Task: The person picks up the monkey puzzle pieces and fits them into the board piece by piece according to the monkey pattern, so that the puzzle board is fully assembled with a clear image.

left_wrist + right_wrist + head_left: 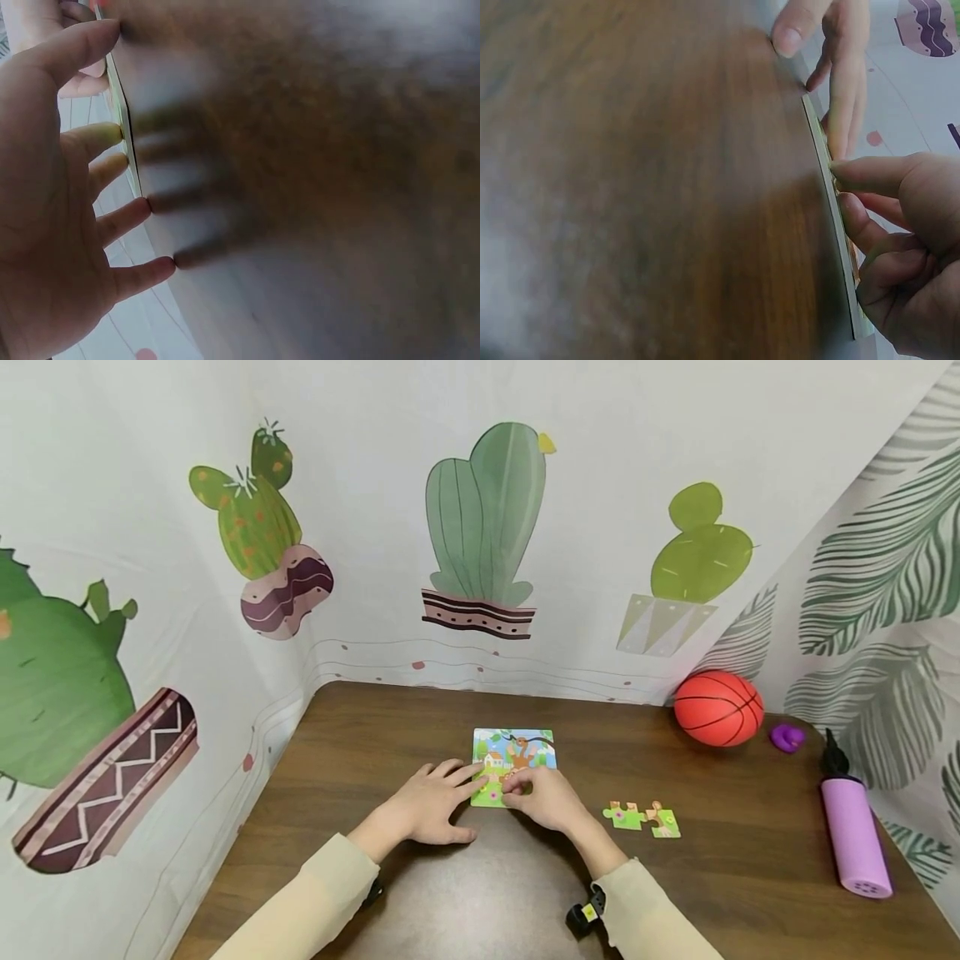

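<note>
A small jigsaw puzzle (534,739) lies flat on the brown table, showing a monkey, a house and green grass. My left hand (435,802) is spread palm down at its left side. The index and middle fingertips rest on the puzzle; the other fingertips touch the table in the left wrist view. My right hand (547,797) pinches a puzzle piece at the lower part of the picture, the piece mostly hidden by thumb and index finger. In the right wrist view, the thumb and fingers (866,174) stand right at the puzzle board's edge (829,202).
To the right of my right hand lie a green loose puzzle piece (624,817) and another with orange on it (664,823). Farther right are a red basketball (718,708), a purple toy (787,738) and a purple hand pump (857,835). A cactus-print cloth (375,527) hangs behind the table.
</note>
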A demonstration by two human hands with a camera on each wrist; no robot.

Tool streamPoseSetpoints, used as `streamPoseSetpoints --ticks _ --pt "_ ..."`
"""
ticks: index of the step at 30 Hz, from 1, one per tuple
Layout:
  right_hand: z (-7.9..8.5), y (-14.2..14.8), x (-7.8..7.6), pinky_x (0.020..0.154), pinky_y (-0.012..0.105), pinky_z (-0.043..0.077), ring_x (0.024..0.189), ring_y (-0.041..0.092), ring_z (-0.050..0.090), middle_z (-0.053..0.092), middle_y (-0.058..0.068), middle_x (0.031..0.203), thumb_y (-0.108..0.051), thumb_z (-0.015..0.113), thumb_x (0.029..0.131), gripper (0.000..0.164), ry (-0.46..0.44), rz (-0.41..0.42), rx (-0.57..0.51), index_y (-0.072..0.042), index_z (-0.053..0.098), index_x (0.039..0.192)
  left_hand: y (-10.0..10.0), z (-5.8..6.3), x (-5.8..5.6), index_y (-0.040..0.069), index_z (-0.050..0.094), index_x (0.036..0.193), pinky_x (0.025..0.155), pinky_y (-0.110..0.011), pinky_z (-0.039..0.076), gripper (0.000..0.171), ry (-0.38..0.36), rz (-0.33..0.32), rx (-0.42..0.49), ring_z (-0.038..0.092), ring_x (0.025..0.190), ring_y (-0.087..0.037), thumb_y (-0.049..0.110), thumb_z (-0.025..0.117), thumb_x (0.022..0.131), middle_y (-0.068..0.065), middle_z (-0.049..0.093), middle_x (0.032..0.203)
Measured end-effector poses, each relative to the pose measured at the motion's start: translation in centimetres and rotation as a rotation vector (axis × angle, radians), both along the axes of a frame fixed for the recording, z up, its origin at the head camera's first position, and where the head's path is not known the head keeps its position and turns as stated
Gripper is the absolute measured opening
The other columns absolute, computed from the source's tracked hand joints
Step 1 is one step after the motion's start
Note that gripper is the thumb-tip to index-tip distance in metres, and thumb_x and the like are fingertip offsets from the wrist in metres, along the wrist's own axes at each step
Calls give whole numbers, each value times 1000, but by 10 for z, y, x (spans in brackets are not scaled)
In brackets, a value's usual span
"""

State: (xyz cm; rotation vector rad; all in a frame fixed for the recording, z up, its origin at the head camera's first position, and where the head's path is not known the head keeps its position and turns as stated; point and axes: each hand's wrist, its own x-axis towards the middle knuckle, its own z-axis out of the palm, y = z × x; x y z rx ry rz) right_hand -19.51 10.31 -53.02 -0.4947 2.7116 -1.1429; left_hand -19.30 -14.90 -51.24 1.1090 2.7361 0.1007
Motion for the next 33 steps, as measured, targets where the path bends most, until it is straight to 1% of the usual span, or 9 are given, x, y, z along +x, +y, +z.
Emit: streamPoseSetpoints --ticks 4,8,14,15,22,24,27,31,33 --pt "0 10 2 75 36 51 80 9 60 66 -14 84 -28 80 93 6 -1 -13 -18 -22 79 94 0 3 0 28 33 165 116 -63 30 86 -17 0 -1 27 153 -29 67 62 93 3 24 171" --pt "5 30 5 74 35 50 80 9 61 68 -14 84 -24 80 92 8 24 -42 -36 -20 81 99 0 3 -1 31 32 165 116 -64 29 86 -41 8 -14 25 154 -30 68 61 93 4 21 171" --pt "15 77 13 77 34 50 81 9 61 67 -14 83 -23 83 90 12 106 -107 22 -18 80 100 -2 0 0 37 31 164 113 -71 28 83 -64 9 -13 22 155 -30 67 61 93 5 17 173" --pt "16 86 16 75 34 51 79 10 63 67 -13 83 -24 83 89 14 104 -121 29 -17 80 101 -3 0 0 38 32 164 112 -72 28 82 -67 10 -11 22 155 -30 67 61 93 6 17 173" --pt "23 140 34 71 35 49 84 15 61 68 -7 90 -33 85 88 27 93 -217 106 -15 79 107 -4 1 0 44 31 163 109 -75 29 79 -75 12 -17 23 154 -30 68 61 94 5 17 173" --pt "23 151 40 70 35 49 84 16 62 69 -5 92 -35 86 87 31 83 -227 115 -13 78 108 -3 1 0 44 32 163 109 -75 29 79 -77 14 -16 23 154 -30 68 61 94 5 18 172" --pt "23 164 47 75 37 51 88 17 64 70 -3 95 -40 87 85 39 64 -232 140 -12 78 110 -2 1 1 45 32 163 110 -75 28 79 -80 19 -17 23 154 -30 68 61 94 5 19 172" --pt "19 174 52 83 42 51 95 17 63 68 -3 99 -42 90 80 46 38 -193 183 -13 77 114 0 1 2 44 34 162 109 -76 29 79 -76 26 -6 25 153 -31 68 63 93 3 21 171" --pt "17 176 53 84 42 50 95 16 62 66 -4 99 -39 92 79 46 34 -174 192 -14 77 113 2 1 2 43 35 162 108 -76 30 79 -71 26 -1 26 152 -32 68 63 92 2 23 170"
